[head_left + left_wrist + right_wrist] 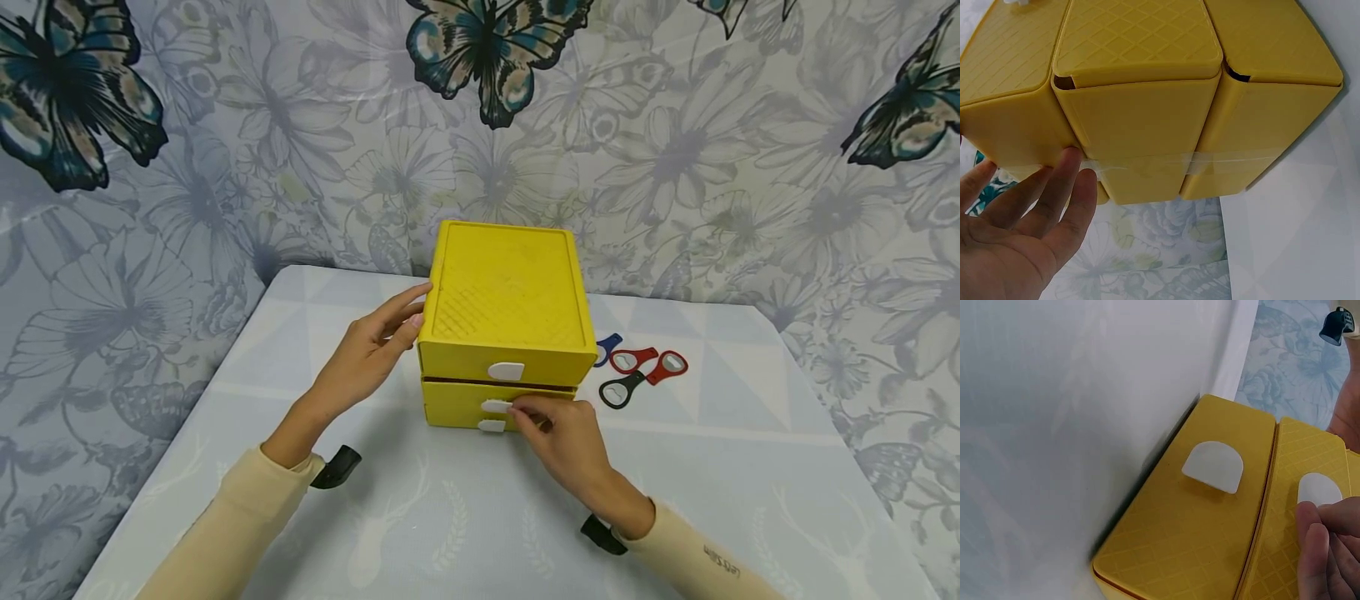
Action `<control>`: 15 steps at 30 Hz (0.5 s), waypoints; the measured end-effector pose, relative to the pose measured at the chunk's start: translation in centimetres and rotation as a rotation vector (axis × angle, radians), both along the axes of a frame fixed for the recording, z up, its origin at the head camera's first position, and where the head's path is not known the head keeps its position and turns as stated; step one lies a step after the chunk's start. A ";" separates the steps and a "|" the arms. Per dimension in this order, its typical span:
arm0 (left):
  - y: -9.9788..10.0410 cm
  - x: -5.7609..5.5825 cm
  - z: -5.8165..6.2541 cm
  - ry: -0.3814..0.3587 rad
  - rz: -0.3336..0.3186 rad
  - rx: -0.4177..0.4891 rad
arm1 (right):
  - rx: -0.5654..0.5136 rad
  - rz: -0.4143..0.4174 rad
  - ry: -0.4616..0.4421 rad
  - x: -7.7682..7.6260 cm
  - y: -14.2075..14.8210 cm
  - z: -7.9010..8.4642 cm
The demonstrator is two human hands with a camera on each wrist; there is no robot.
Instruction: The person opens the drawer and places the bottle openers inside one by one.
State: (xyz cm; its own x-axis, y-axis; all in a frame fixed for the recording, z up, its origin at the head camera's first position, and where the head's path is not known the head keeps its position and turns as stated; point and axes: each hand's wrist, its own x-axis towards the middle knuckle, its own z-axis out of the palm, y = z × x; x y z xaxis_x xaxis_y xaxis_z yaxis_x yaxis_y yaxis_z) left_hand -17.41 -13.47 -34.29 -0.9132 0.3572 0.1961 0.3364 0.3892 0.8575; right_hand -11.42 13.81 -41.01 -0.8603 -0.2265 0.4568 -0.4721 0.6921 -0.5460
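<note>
Dark, small lettering (722,561) stands on the cream right sleeve (686,546), on the forearm a little way back from the cuff. It runs in one slanting line, dropping from the cuff side toward the elbow. It seems to read "Let's Slim"; the first word is the likelier, the second too blurred to be sure of. In the right wrist view, the black wrist device (1335,326) carries pale marks, too small to read.

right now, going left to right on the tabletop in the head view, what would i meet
Left hand → yellow drawer box → blue ring-ended piece → rightmost red ring-ended piece.
</note>
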 end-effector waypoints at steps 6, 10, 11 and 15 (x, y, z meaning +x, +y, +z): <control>0.4 1.2 2.0 -0.008 -0.008 0.003 | 0.012 -0.003 0.009 0.7 -0.1 0.0; 0.5 1.6 2.5 -0.009 -0.008 -0.007 | 0.014 -0.004 -0.003 1.4 -0.1 0.0; 0.5 1.7 2.6 -0.009 -0.009 -0.006 | 0.014 -0.003 -0.006 1.6 -0.1 0.0; 0.5 1.6 2.5 -0.003 -0.014 -0.001 | 0.015 0.009 0.004 2.2 0.0 0.0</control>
